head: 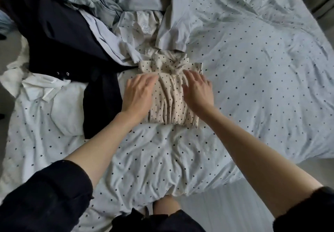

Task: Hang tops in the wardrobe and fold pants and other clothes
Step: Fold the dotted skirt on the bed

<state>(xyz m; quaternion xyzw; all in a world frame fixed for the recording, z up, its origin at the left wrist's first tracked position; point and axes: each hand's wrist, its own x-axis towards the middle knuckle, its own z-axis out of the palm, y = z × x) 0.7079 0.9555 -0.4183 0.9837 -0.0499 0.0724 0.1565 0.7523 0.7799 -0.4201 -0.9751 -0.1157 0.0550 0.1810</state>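
My left hand (138,96) lies palm down on the left half of the folded cream dotted garment (170,94), fingers spread and nearly flat. My right hand (197,91) lies palm down on its right half, fingers likewise extended. Neither hand grips anything; both are open and press lightly on the cloth. Both forearms are bare and reach forward from my body, with dark sleeves pushed up near the elbows.

The garment sits on the bed (262,69), roughly at the centre of the dotted sheet, folded into a compact rectangle with fine vertical creases and a bunched upper edge.

Handling judgement: the fabric appears thin, light and soft, with no stiffness of its own. It will likely slump or unfold if lifted by one edge or pinched at a corner. Recommended hold: slide both hands flat beneath the left and right edges and lift the stack level, or clamp it between palm above and fingers below.

Outward from the hands: a dark garment (59,38) lies touching the folded piece on its left. A white shirt (54,94) lies further left. Pale blue clothes (101,2) are heaped beyond, at the far side of the bed, not yet sorted.
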